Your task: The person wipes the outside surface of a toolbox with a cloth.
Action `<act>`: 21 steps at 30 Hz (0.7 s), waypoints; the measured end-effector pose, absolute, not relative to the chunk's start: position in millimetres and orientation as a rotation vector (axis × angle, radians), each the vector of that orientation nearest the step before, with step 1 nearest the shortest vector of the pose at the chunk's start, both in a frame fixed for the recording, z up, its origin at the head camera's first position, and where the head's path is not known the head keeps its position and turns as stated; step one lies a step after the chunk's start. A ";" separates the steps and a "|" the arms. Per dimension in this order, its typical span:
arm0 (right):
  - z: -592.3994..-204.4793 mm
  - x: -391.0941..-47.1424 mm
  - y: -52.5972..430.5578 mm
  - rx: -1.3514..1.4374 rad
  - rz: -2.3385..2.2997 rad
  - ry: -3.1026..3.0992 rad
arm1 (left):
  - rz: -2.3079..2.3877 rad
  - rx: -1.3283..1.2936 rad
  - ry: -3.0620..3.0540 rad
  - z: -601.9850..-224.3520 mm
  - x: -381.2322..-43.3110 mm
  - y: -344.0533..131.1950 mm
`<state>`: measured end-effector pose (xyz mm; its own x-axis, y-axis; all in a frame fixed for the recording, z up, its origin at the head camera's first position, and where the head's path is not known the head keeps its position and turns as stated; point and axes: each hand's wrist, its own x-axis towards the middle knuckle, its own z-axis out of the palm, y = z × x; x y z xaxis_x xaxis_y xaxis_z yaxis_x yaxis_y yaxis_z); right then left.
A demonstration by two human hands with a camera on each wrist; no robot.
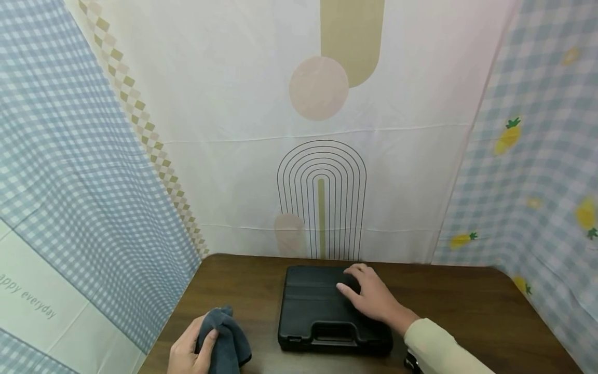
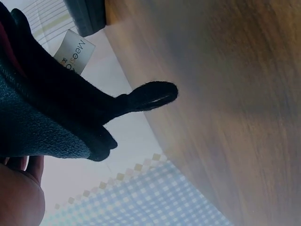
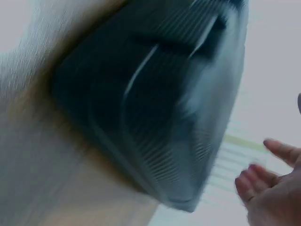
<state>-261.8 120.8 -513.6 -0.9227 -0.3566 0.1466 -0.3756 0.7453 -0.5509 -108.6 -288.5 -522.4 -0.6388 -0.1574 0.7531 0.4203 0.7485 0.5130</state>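
Note:
A dark grey-blue cloth (image 1: pixel 229 340) is bunched in my left hand (image 1: pixel 190 347), pinched between thumb and fingers. In the left wrist view the cloth (image 2: pixel 42 113) shows a black hanging loop and a white label. A black plastic carrying case (image 1: pixel 313 306) lies flat, its handle toward me. Over the case's upper right part is my right hand (image 1: pixel 371 296), fingers spread and holding nothing. The right wrist view is blurred; there the fingers (image 3: pixel 254 181) appear apart from the case (image 3: pixel 155 103).
The brown wooden table (image 1: pixel 448 296) carries the case near its back edge. A white patterned cloth (image 1: pixel 224 182) hangs behind it, with blue checked cloths (image 1: pixel 107 156) at both sides. Something dark sits at the right wrist, by the pale yellow sleeve (image 1: pixel 439 345).

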 end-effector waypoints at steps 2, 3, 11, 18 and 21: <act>-521.6 -268.8 125.8 0.546 0.949 -2.971 | -0.868 -0.161 -2.118 -522.8 -107.6 -286.6; -525.8 -272.4 128.4 0.529 0.953 -2.999 | -0.865 -0.147 -2.126 -522.9 -107.0 -285.7; -554.1 -311.5 141.1 0.572 0.894 -2.990 | -0.882 -0.061 -2.145 -521.1 -100.9 -284.9; -560.1 -328.8 145.7 0.530 0.864 -3.058 | -0.876 -0.022 -2.187 -519.9 -97.7 -283.2; -561.1 -328.8 144.0 0.521 0.850 -3.056 | -0.870 -0.005 -2.209 -519.6 -97.1 -283.1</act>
